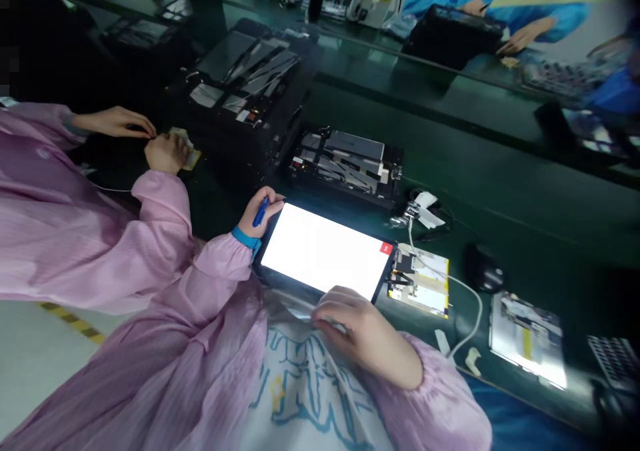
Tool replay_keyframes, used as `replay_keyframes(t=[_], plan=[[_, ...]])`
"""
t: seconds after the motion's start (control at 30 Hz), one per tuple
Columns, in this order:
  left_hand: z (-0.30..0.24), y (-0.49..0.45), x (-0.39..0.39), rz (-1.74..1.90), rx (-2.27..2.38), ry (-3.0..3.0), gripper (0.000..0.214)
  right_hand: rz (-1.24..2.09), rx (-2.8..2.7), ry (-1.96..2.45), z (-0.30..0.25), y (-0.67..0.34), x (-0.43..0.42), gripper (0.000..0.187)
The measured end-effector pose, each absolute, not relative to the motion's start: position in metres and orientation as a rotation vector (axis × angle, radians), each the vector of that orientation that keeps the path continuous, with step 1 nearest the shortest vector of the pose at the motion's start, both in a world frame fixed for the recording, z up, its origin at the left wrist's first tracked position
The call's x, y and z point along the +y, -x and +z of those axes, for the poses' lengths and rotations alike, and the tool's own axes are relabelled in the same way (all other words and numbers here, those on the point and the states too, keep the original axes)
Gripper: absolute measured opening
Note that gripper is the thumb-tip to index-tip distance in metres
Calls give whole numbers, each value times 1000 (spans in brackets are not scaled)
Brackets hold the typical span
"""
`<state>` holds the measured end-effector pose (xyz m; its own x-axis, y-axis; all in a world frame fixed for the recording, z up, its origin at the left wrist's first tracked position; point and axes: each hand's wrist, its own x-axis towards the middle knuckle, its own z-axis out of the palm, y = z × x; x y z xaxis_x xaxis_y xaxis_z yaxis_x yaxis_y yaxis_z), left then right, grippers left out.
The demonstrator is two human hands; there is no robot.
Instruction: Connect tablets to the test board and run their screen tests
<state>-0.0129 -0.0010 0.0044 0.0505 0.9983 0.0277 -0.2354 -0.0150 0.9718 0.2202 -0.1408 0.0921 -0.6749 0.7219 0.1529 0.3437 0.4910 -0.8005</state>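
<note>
A lit tablet screen (325, 247), plain white with a small red mark at its right end, lies tilted in front of me. My left hand (261, 212) is at its upper left corner, closed around a blue pen (261, 212), with the thumb and fingertips by the screen's edge. Over the lower edge of the screen is my right hand (350, 317), its fingers bent and pressed together. Clear film (293, 304) shows beside those fingertips; whether they grip it or the tablet's edge is hidden.
Opened tablet housings with inner parts (345, 161) lie behind the screen, next to a larger stack (250, 71). A circuit assembly (420, 281), white cable (477, 317), black mouse (484, 267) and metal-backed panel (527, 337) are at right. A co-worker's hands (167, 151) work at left.
</note>
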Motion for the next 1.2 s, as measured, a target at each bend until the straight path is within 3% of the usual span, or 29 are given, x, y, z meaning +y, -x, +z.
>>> replay_keyframes(t=[0.13,0.37,0.53,0.83,1.07,1.2], plan=[[4,14,-1,1293,1004,-1083,33,1097,-2132,843,101,-243,-147,14],[5,12,0,1302,1021,-1073,34,697,-1529,1275,105,-308,-141,9],[4,11,1,1307,1000,-1014,35,551,-1112,1241,101,-318,-140,9],[4,11,0,1300,986,-1010,34,1046,-1711,1062,82,-262,-154,9],[6,10,-3,1302,968,-966,37,1277,-2052,765,70,-212,-164,59],[5,10,-4,1289,953,-948,37,1391,-2164,578,69,-199,-169,70]])
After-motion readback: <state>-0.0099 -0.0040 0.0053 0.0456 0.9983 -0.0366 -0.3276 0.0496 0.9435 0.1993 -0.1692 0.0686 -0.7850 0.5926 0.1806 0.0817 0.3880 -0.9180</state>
